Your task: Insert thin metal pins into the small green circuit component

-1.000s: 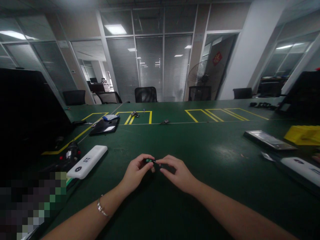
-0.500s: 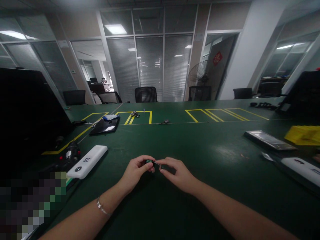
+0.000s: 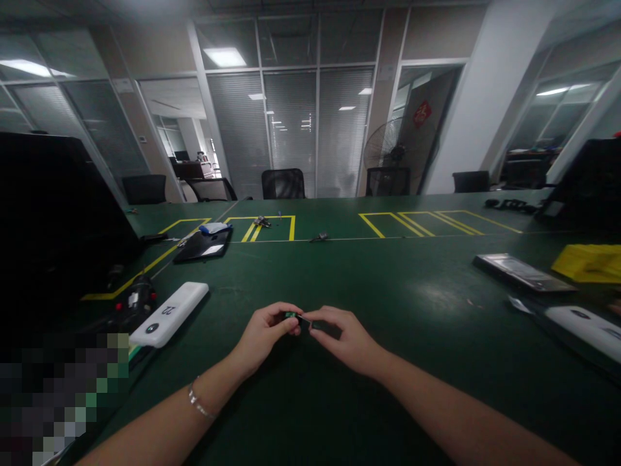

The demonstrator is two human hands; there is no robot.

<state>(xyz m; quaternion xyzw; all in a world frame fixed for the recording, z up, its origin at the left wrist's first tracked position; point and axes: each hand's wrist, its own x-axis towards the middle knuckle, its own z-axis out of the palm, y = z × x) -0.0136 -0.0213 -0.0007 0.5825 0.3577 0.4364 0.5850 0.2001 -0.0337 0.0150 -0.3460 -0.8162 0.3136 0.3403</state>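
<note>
Above the near middle of the green table (image 3: 301,272), my left hand (image 3: 268,329) pinches a small green and dark part (image 3: 291,315) between thumb and fingers. The part looks like a piece of circuit board, though most of it is hidden by the fingers. Close on its right, my right hand (image 3: 344,333) is closed on a thin grey piece (image 3: 305,318) that reaches toward the green part. Whether the two pieces touch, I cannot tell. The exact kind of the thin piece is too small to make out.
To the left lie a white power bank (image 3: 172,314) marked 22 and a black device with red buttons (image 3: 136,301). A black flat case (image 3: 204,244) lies farther back. On the right are a flat metallic box (image 3: 524,273), a yellow container (image 3: 589,262) and another white power bank (image 3: 585,330).
Both hands stay almost in place. The fingertips of my left hand have shifted slightly around the green part.
</note>
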